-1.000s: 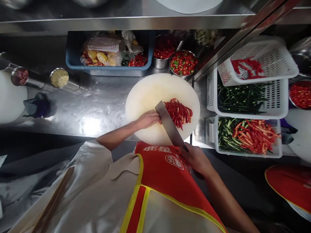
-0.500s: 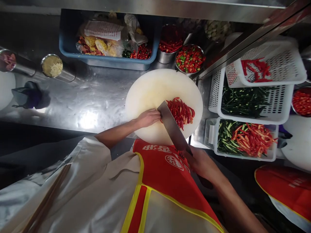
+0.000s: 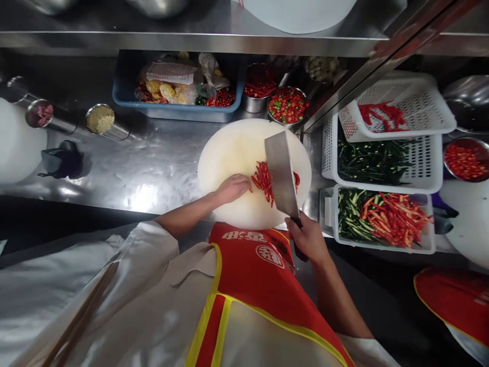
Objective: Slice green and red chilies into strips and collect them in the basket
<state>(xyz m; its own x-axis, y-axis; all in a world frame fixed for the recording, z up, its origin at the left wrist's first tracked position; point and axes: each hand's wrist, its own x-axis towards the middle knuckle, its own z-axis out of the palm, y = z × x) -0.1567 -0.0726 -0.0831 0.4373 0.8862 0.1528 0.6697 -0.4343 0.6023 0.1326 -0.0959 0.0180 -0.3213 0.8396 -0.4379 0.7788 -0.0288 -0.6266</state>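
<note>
My right hand (image 3: pixel 306 235) is closed round the handle of a cleaver (image 3: pixel 282 173). The broad blade is over the right part of a round white cutting board (image 3: pixel 225 145) and hides part of the cut red chilies (image 3: pixel 262 179). More chili pieces show at the blade's right side. On the board to the left, my left hand (image 3: pixel 234 188) rests with fingers bent and pressed together. A small chili piece (image 3: pixel 251 189) lies at its fingertips; what is under the fingers is hidden.
Behind the board stand a blue tub (image 3: pixel 183 110) of bagged food and a bowl of chopped chilies (image 3: pixel 288 104). White baskets (image 3: pixel 424 173) and a clear box (image 3: pixel 385 244) of cut peppers are at right. A steel shelf (image 3: pixel 191 43) overhangs the back. A co-worker's red apron (image 3: pixel 454 300) shows lower right.
The cleaver has moved right, away from my left fingers, and its blade now covers part of the cut chilies. My left hand stays at the board's left. The view has shifted.
</note>
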